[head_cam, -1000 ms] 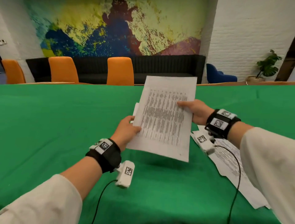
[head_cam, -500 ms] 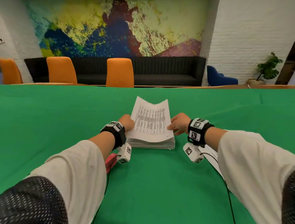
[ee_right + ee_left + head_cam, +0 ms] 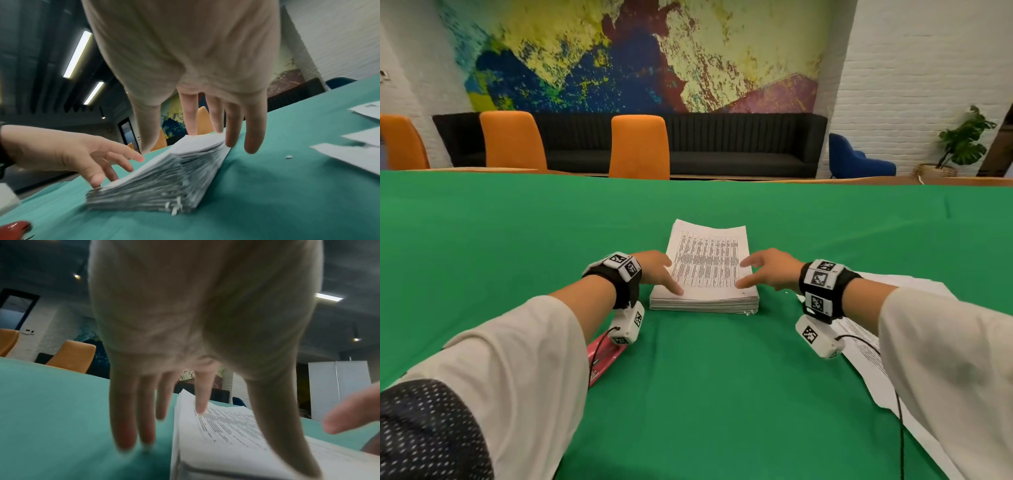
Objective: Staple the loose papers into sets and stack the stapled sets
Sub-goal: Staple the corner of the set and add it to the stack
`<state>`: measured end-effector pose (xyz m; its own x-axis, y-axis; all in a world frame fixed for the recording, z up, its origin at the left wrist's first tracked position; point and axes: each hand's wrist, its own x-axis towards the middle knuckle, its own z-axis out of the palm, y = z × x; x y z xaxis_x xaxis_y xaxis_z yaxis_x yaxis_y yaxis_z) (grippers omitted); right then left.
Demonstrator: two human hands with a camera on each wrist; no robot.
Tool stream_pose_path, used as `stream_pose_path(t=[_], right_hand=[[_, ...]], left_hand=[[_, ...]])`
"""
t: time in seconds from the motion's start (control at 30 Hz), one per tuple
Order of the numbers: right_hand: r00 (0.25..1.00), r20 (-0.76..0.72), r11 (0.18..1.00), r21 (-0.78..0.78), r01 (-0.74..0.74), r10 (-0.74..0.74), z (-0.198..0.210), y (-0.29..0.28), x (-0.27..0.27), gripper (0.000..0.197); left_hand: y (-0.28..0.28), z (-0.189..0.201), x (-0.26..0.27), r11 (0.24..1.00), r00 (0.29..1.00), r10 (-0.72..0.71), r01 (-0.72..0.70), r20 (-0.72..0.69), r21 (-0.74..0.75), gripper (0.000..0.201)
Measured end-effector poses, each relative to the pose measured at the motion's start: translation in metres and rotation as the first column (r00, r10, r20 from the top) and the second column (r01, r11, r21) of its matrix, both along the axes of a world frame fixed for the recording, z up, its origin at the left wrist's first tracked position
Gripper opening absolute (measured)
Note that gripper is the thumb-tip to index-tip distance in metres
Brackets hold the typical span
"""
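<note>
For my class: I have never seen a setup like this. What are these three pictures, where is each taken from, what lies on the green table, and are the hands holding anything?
There is no machine here: a person works with bare hands, wearing three cameras. The wide picture comes from the head, looking down at both arms. The other two come from cameras strapped to each wrist, looking along the fingers.

On the green table lies a stack of printed papers. The left hand and right hand flank it with straight fingers, the left thumb and forefinger touching the top sheet. Neither hand grips anything. A red stapler lies under the left wrist, and loose papers lie under the right arm.
</note>
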<state>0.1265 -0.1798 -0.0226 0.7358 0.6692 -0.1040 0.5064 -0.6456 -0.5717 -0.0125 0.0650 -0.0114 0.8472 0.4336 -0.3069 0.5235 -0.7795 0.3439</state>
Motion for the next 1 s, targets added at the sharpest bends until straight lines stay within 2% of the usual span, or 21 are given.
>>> stream_pose_path(t=[0.03,0.1,0.23,0.37,0.43,0.53,0.6,0.67,0.77,0.83,0.93,1.0], right_hand=[[0.999,-0.011,0.999,-0.035,-0.035,0.035,-0.002,-0.003,-0.003,0.069],[0.998,0.009,0.992,-0.11,-0.056,0.058,-0.008,-0.006,-0.008,0.064],[1.0,0.018,0.995,-0.095,-0.012,0.014,-0.017,-0.006,-0.016,0.055],[1.0,0.025,0.995,-0.099,0.004,-0.001,-0.019,-0.006,-0.019,0.055],[1.0,0.02,0.995,-0.103,-0.008,0.01,-0.02,-0.009,-0.02,0.061],[1.0,0.015,0.996,-0.086,-0.016,0.017,-0.012,-0.021,-0.018,0.08],[0.998,0.054,0.997,-0.073,0.034,-0.03,-0.003,-0.04,-0.01,0.081],[0.989,0.086,0.986,-0.112,0.126,-0.117,0.003,-0.07,0.003,0.078],[0.973,0.064,0.931,-0.285,0.23,-0.221,0.002,-0.125,0.021,0.077],[0.954,0.047,0.874,-0.391,0.289,-0.295,-0.001,-0.163,0.029,0.083],[0.899,0.103,0.808,-0.405,0.428,-0.425,-0.009,-0.217,0.037,0.097],[0.872,0.121,0.781,-0.399,0.481,-0.475,-0.014,-0.24,0.037,0.103]], left_hand=[[-0.001,0.0,-0.005,0.999,0.999,-0.01,0.009,-0.035,-0.034,0.095],[-0.003,-0.004,-0.009,1.0,0.997,-0.022,0.022,-0.079,-0.008,0.089],[-0.015,-0.004,-0.012,0.993,0.998,-0.041,0.045,-0.044,0.109,0.077],[-0.026,0.0,-0.017,0.978,0.995,-0.058,0.072,-0.078,0.195,0.067],[-0.028,0.002,-0.02,0.976,0.993,-0.06,0.079,-0.099,0.202,0.059],[-0.027,0.006,-0.024,0.986,0.996,-0.043,0.055,-0.075,0.157,0.084],[-0.027,0.016,-0.031,0.991,0.998,-0.032,0.038,-0.045,0.131,0.084],[-0.022,0.028,-0.041,0.979,0.998,-0.037,0.047,-0.052,0.2,0.063],[-0.013,0.037,-0.063,0.958,0.986,-0.035,0.08,-0.165,0.275,0.055],[-0.01,0.032,-0.079,0.952,0.964,-0.044,0.12,-0.261,0.282,0.056],[-0.011,0.017,-0.1,0.957,0.938,-0.065,0.156,-0.342,0.246,0.047],[-0.015,0.008,-0.109,0.934,0.931,-0.097,0.206,-0.351,0.29,0.035]])
